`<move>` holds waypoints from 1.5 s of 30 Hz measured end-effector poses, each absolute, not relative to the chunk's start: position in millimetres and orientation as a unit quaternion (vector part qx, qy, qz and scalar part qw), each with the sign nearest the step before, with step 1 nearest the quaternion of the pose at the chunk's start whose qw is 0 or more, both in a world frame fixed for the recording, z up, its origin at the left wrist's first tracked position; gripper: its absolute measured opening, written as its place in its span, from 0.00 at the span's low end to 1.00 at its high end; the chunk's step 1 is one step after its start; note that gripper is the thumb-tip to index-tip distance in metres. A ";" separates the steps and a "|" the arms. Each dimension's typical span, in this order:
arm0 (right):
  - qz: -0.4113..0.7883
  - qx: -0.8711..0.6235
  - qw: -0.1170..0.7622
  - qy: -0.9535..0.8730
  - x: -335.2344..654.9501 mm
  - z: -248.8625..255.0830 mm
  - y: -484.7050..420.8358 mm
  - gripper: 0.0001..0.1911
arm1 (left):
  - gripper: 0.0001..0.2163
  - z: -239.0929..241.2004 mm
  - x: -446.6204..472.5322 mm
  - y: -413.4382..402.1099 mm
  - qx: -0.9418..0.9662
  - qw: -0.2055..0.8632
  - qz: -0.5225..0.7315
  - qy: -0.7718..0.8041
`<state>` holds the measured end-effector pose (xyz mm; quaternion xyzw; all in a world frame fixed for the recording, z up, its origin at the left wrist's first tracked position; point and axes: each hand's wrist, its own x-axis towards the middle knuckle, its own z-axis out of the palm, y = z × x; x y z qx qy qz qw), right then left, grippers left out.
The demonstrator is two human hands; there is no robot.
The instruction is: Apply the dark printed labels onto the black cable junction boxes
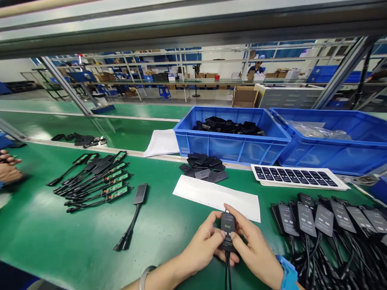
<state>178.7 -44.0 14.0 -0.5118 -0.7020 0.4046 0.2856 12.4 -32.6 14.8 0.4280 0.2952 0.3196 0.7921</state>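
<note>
Between my two hands is a black controller box [227, 222] with a printed label on its face and two cables running down from it. My left hand [208, 237] grips its left side, thumb on the face. My right hand [248, 239] closes on the right side, its thumb also pressing the label. Just beyond lies a white backing sheet [216, 197]. To the left, a single controller with a plain cover [140, 194] lies with its cable toward me. Many labelled controllers [306, 219] are heaped at the right.
Uncovered units with green circuit boards [116, 187] lie at left, near another person's hand [9, 167]. Loose black covers [204, 165] sit before a blue bin [232, 143] of black parts. A second blue bin [335, 149] and a label sheet [296, 177] are at right.
</note>
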 end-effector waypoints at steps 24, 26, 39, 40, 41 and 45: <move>0.118 -0.649 -0.095 -0.746 252.4 91.6 18.3 0.25 | 0.26 22.9 -7.3 -18.4 0.858 0.146 0.018 0.492; 0.162 -0.612 -0.085 -0.769 225.5 81.4 35.1 0.28 | 0.27 25.3 -6.9 -20.5 0.856 0.150 0.013 0.495; 0.298 -0.619 0.349 -0.637 234.1 112.9 73.5 0.15 | 0.22 8.5 -12.1 -22.3 0.867 -0.094 0.344 0.348; 0.342 -0.623 0.438 -0.550 245.5 125.5 79.8 0.15 | 0.22 8.6 -11.4 -23.6 0.874 -0.080 0.331 0.346; 0.381 -0.616 0.511 -0.464 257.8 138.2 86.1 0.13 | 0.21 8.6 -10.4 -24.7 0.880 -0.069 0.322 0.343; 0.501 -0.494 0.671 -0.233 302.5 174.7 101.6 0.23 | 0.21 9.1 -7.3 -27.1 0.885 -0.052 0.334 0.320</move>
